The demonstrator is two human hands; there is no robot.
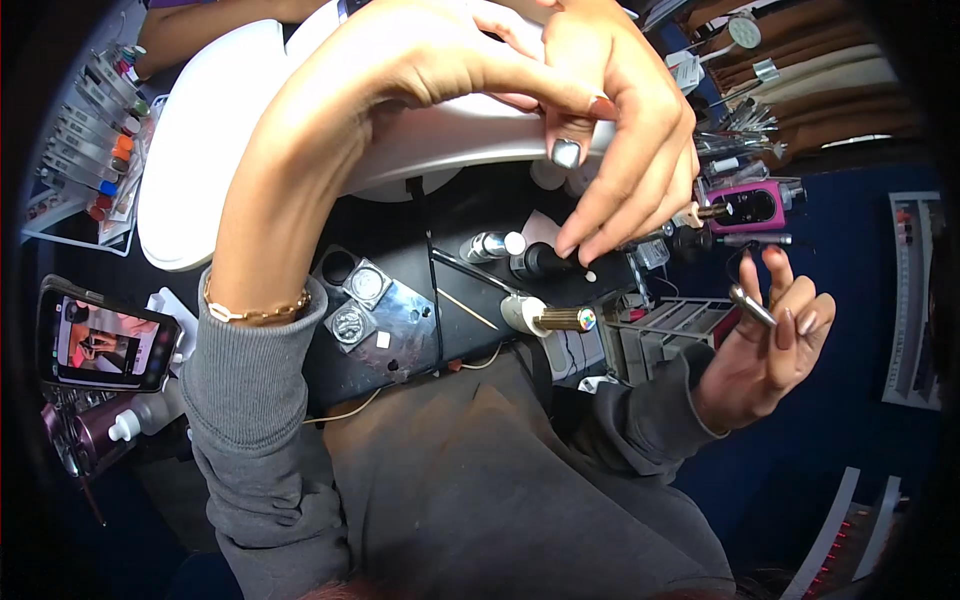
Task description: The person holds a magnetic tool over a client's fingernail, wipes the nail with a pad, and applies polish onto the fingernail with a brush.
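Note:
My left hand (425,55), with a bracelet on its wrist, arches over a white curved armrest (205,150) and grips another person's hand (640,115). My thumb rests near that person's thumb, whose nail (566,153) is shiny silver-grey; my other fingers are partly hidden. On the right, my right hand (775,350) is raised, holding a short shiny metal tool (752,305) between its fingers. Below lie two small pots of silvery material, one (367,284) above the other (349,326). A white-capped bottle (490,246) and a dark bottle (538,262) are close to the other person's fingertips.
A gold-handled bottle (525,315) lies by a thin wooden stick (467,308) on the dark table (400,350). At left are a propped phone (105,335) and rows of tubes (95,130). A pink device (745,207) stands at right, near a drawer unit (660,335).

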